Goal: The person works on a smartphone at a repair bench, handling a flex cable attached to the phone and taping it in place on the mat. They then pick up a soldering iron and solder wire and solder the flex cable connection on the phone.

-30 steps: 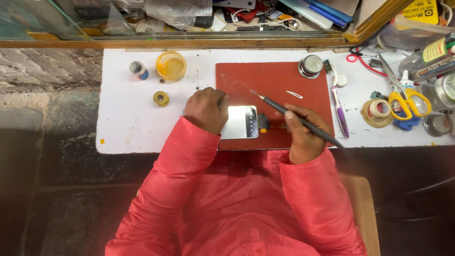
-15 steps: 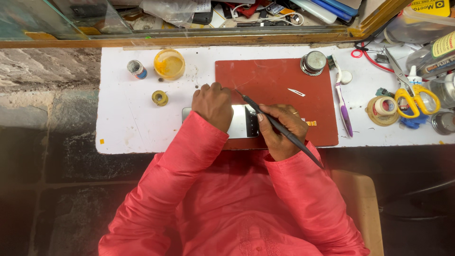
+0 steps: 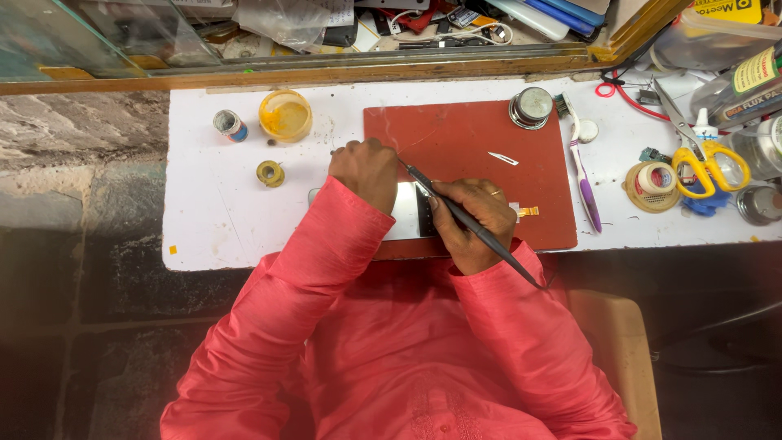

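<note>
Left hand (image 3: 366, 169): I see its fingers curled, pressing the silver phone (image 3: 405, 213).
Right hand (image 3: 474, 218): fingers pinch a dark soldering iron (image 3: 464, 217).
Label: yellow-labelled bottle (image 3: 753, 77), far right.

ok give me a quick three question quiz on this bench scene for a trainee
1. True or false: the right hand grips a thin dark pen-like tool.
2. Which lies right of the dark red rectangular mat? A) purple-handled toothbrush B) round yellow-filled tub C) small yellow solder reel
3. Fill in: the left hand rests on a flat ___ rectangular device.

Key: 1 true; 2 A; 3 silver
</note>
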